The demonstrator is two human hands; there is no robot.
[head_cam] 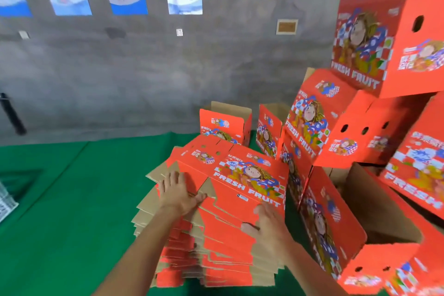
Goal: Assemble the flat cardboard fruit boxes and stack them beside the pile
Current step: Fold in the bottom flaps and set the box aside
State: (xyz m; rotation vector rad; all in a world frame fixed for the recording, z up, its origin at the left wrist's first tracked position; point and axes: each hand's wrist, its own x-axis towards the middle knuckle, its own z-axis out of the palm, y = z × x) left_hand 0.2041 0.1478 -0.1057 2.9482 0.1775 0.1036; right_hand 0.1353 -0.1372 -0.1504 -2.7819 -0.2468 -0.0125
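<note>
A tall pile of flat red "FRESH FRUIT" boxes (216, 243) stands on the green floor in front of me. The top flat box (242, 175) lies on it, printed face up. My left hand (179, 193) rests flat on its left flaps, fingers spread and straight. My right hand (269, 223) lies on the near right edge of that top box, its fingers over the edge; whether they curl under is hidden. To the right, several assembled red boxes (341, 127) are stacked high, one at the top right (389, 29).
An open assembled box (374, 218) stands close at my right, beside the pile. Two more open boxes (225, 122) stand behind the pile against the grey wall (120, 67) with posters. Green floor covering (60, 199) spreads to the left. A white crate edge (4, 202) shows far left.
</note>
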